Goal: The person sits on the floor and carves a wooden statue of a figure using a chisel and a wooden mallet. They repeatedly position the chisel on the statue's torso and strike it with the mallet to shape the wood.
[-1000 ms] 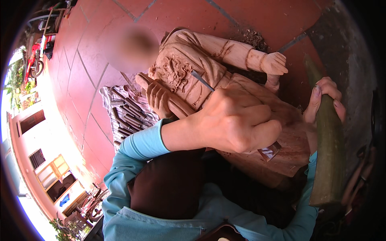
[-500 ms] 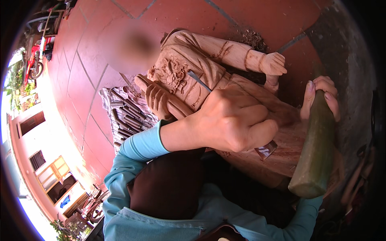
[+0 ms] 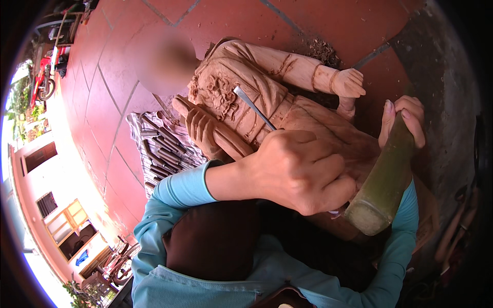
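In our left hand (image 3: 306,172) we clench a chisel (image 3: 254,108), its tip over the chest of the wooden statue (image 3: 308,115) lying by the right edge of the red floor (image 3: 334,20); our right hand (image 3: 405,120) grasps a green mallet (image 3: 385,179), broad end just beside the left hand.

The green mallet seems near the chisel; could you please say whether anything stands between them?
Nothing visible stands between the green mallet in the right hand and the barely showing rear end of the chisel, which the left hand grips.
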Demonstrator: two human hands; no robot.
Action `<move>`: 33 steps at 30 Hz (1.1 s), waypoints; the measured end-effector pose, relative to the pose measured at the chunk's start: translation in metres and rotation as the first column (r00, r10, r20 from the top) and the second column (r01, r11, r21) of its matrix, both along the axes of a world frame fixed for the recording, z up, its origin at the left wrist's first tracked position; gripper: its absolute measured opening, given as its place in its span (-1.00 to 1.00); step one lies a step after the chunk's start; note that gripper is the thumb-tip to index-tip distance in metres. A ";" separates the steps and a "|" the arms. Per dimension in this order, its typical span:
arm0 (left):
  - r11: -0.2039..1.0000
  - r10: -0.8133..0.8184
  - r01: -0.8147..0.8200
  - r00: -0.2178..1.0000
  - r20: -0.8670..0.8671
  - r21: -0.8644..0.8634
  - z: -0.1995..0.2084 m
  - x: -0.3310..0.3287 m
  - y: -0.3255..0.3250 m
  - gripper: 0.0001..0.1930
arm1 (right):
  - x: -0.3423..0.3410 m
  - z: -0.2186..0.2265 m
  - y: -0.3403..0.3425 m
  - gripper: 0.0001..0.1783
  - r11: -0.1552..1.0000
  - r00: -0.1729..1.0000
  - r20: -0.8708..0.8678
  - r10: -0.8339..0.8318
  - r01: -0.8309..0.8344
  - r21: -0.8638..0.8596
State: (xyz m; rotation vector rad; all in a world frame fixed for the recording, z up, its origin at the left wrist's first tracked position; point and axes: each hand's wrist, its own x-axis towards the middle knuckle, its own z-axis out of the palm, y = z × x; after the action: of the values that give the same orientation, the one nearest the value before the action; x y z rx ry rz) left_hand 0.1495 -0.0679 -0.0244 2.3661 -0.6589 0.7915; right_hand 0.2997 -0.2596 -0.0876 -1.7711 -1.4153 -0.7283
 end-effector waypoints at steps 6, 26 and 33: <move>0.991 -0.073 0.063 0.994 -0.081 -0.119 -0.003 0.001 -0.003 -0.72 | -0.002 -0.002 0.000 -0.41 0.997 0.997 -0.059 0.048 -0.044 0.071; 0.988 -0.014 0.008 0.999 -0.045 -0.152 -0.005 0.010 0.006 -0.79 | 0.002 -0.004 -0.004 -0.42 0.970 0.989 -0.106 0.105 -0.078 0.230; 0.987 -0.037 0.029 0.998 -0.050 -0.159 -0.006 0.013 0.005 -0.76 | 0.004 -0.010 -0.006 -0.48 0.973 0.991 -0.091 0.096 -0.074 0.220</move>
State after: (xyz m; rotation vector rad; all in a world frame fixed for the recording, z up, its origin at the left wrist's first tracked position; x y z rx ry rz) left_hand 0.1623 -0.0628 -0.0303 2.2193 -0.5895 0.7363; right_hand 0.3040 -0.2657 -0.0977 -1.5480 -1.2842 -0.7085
